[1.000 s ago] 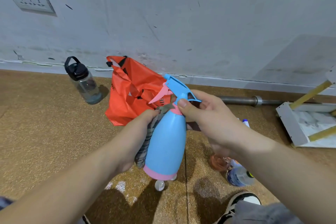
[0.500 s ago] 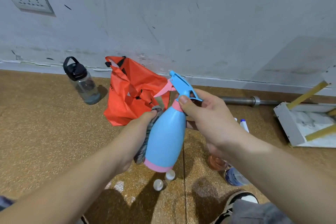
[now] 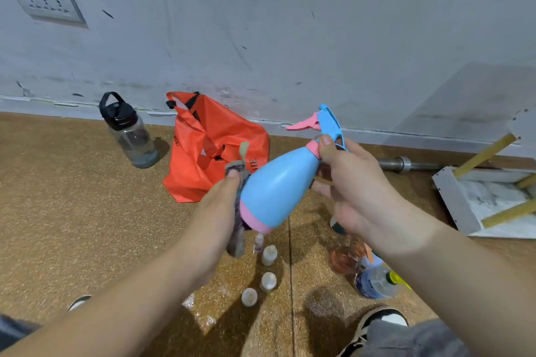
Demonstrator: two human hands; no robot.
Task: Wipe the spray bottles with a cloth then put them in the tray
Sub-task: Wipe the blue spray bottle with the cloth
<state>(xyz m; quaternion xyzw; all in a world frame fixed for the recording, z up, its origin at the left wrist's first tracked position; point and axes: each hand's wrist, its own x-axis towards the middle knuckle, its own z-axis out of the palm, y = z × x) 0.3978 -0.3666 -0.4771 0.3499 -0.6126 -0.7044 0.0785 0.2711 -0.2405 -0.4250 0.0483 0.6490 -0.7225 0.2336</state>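
Scuffed grey wall (image 3: 290,23), speckled brown floor (image 3: 58,211). Everything happens low, person standing over it.

Right hand (image 3: 359,191) has the blue spray bottle (image 3: 278,191) by the pink neck, thumb on top and fingers curled shut under the trigger head. The bottle is off the floor and tipped, base down-left and nozzle up-right. Looks deliberate: it turns the base and flank toward the other hand.

Left hand (image 3: 220,211) is closed on a grey cloth (image 3: 239,229), pressed against the bottle's lower left side by the pink base band; loose end hangs below the fist. Neck grip keeps the body clear for wiping.

Step in hand: wiping, lower body. Not ready for the tray yet, I'd guess.

White tray (image 3: 452,197) sits on the floor at the right, well apart from the bottle, yellow sticks lying across it. More bottles wait on the floor: small white ones (image 3: 268,255) under the hands, a clear one with a yellow nozzle (image 3: 377,281) by the shoe. Orange bag (image 3: 214,151) and a black-lidded water bottle (image 3: 130,133) stand by the wall, not in play.
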